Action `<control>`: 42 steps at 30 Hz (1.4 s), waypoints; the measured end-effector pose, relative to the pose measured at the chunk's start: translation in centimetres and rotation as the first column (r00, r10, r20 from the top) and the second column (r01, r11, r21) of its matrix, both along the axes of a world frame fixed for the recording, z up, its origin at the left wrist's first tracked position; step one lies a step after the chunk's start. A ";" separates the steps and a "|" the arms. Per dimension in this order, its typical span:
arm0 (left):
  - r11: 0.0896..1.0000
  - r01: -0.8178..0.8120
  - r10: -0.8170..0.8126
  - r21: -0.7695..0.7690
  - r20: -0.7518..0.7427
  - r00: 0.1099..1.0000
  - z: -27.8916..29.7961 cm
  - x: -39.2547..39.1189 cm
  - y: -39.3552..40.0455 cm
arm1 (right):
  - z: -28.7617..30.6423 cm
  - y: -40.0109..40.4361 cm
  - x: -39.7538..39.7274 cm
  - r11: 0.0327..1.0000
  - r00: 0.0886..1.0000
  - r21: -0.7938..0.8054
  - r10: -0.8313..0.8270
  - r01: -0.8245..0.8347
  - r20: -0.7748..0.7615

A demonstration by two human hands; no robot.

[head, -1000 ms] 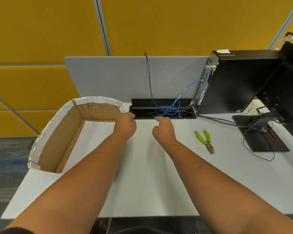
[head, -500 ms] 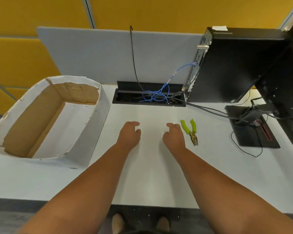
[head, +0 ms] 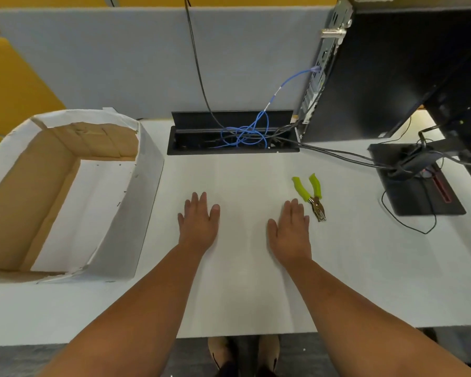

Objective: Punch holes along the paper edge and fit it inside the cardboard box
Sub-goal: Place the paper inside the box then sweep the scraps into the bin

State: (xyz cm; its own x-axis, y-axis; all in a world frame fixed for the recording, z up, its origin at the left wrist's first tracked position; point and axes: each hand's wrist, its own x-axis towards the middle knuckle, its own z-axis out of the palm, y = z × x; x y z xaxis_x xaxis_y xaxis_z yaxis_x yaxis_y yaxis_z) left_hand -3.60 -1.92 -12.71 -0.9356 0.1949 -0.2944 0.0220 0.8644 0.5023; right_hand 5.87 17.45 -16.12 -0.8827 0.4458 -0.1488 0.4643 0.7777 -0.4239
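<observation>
While nothing's held: left grip (head: 199,221) and right grip (head: 290,229) are laid flat, fingers wide, on the bench (head: 242,281).
Punch (head: 310,195): parked just right of right grip.
Box (head: 60,191): paper-lined, left of left grip.

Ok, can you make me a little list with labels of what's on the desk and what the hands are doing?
left hand: flat on the white desk, fingers straight, holding nothing
right hand: flat on the desk, holding nothing
green-handled metal hole punch: lying beside the right hand, untouched
brown cardboard box: left side, open top, white paper lining it
paper holes: small dots visible
</observation>
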 end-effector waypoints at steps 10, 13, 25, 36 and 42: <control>0.991 0.020 -0.026 0.132 0.038 0.999 -1.2 -3.0 -1.0 | -0.9 -5.9 -3.4 0.943 0.953 0.141 0.290 -0.301 0.092; 0.985 0.007 -0.017 0.173 0.059 0.998 -1.1 -4.1 -0.7 | -0.8 -6.4 -4.7 0.898 0.900 0.059 0.434 -0.436 0.046; 0.950 -0.033 0.015 0.310 0.058 0.998 -1.6 -6.7 -0.5 | -1.0 0.5 -10.4 0.983 0.987 0.110 0.142 -0.150 0.074; 0.950 -0.005 -0.018 0.312 0.071 0.997 -1.5 -6.6 -1.1 | -0.9 -1.8 -16.8 0.872 0.879 0.117 0.472 -0.476 0.061; 0.926 -0.062 0.036 0.372 0.078 0.996 -1.4 -6.7 -1.1 | -0.3 -2.7 -14.4 0.661 0.660 0.054 0.750 -0.748 -0.032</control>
State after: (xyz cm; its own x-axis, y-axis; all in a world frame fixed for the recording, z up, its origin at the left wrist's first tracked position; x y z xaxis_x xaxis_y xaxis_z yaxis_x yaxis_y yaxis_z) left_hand -10.30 -2.98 -14.08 -0.9269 0.2576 -0.2730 -0.0618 0.6128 0.7878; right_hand -8.51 14.75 -16.46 -0.9257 -0.3658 -0.0966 -0.3015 0.8674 -0.3959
